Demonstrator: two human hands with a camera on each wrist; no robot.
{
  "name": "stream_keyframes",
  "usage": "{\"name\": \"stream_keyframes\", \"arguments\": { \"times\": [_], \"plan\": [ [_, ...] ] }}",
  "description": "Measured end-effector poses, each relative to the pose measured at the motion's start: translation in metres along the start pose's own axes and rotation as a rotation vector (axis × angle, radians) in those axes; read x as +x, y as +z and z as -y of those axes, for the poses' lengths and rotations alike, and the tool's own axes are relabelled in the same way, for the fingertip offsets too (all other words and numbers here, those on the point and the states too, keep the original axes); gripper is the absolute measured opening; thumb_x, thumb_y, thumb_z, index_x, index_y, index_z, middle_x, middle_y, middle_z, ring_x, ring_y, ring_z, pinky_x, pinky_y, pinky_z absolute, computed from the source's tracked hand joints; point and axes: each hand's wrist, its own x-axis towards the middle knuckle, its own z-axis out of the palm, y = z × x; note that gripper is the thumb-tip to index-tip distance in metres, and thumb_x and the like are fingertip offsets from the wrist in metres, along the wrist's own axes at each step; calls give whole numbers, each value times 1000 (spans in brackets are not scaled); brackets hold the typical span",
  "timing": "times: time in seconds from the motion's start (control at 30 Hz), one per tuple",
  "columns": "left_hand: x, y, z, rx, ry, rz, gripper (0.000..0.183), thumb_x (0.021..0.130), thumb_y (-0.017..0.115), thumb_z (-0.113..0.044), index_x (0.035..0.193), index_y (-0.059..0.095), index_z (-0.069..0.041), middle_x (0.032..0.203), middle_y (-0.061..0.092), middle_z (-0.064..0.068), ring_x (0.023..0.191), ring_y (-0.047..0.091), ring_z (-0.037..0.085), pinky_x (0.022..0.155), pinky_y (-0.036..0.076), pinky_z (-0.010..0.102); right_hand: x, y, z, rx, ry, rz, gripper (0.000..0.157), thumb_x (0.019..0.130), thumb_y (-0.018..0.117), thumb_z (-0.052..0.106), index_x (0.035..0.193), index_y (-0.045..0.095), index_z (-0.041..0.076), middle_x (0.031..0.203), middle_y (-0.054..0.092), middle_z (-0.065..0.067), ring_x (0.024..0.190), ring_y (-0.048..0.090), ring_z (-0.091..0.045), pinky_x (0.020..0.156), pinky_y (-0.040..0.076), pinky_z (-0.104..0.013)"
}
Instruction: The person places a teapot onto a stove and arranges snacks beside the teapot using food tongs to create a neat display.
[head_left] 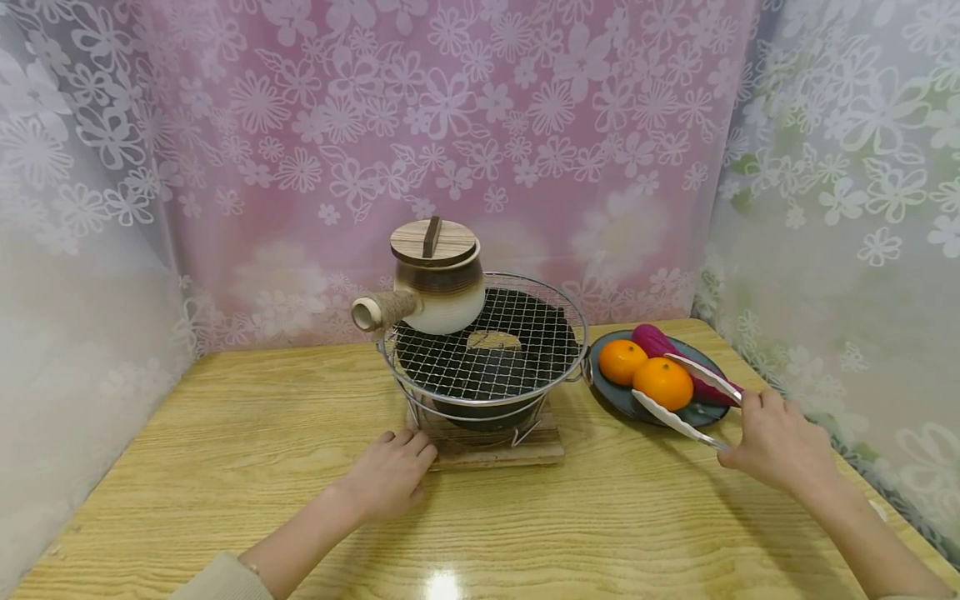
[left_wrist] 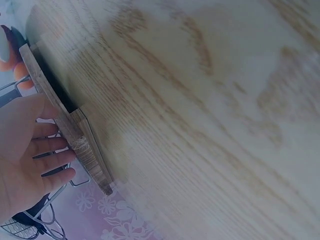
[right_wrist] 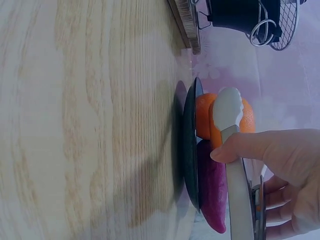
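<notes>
My right hand (head_left: 783,442) holds a pair of tongs (head_left: 675,422), its thumb along one metal arm in the right wrist view. The spread white tips stand on either side of the front orange (head_left: 663,387). A second orange (head_left: 621,363) and a purple sweet potato (head_left: 651,340) lie with it on a dark plate (head_left: 611,400). My left hand (head_left: 390,475) rests its fingertips on the left front corner of a wooden board (head_left: 498,456). In the left wrist view those fingers (left_wrist: 55,160) lie fairly straight against the board.
On the board stands a round black stove (head_left: 480,412) topped by a wire grill rack (head_left: 517,367). A lidded clay pot (head_left: 442,292) sits at the rack's back left, its rope-wrapped handle (head_left: 393,308) pointing left. Floral curtains (head_left: 450,125) surround the wooden table (head_left: 262,433).
</notes>
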Motion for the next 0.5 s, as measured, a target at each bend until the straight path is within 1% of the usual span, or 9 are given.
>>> {"name": "stream_keyframes", "arguments": {
  "times": [0.1,0.17,0.3,0.4,0.5],
  "plan": [
    [0,1,0,-6,-1,-4,25,76,64,-22,96,57,-8,102,56,7,94,55,25,74,45,37,-1,0,1,8,3,-25,79,60,79,35,106,43,-18,96,44,-32,80,44,-45,44,38,-48],
    [0,1,0,-8,0,-8,25,76,64,-22,96,57,-8,101,56,8,93,55,25,73,45,37,-1,0,1,10,1,-36,79,60,79,35,106,43,-18,97,44,-32,81,43,-46,45,39,-49],
    [0,1,0,-11,-1,-12,26,75,65,-22,96,57,-8,101,56,8,93,55,25,73,45,37,0,0,2,-26,-42,-97,78,57,80,35,104,46,-17,94,47,-32,81,45,-46,54,41,-54],
    [0,2,0,-13,-2,-17,26,75,64,-22,96,57,-8,102,56,8,93,55,25,74,46,38,0,0,4,-62,-79,-153,76,55,81,35,101,49,-16,91,49,-30,79,47,-45,61,41,-55],
    [0,3,0,-7,0,-21,26,75,64,-22,96,57,-9,101,56,7,92,55,24,73,45,37,0,-1,6,-76,-92,-164,77,55,80,35,102,49,-17,90,50,-30,79,47,-45,63,40,-55]
  ]
}}
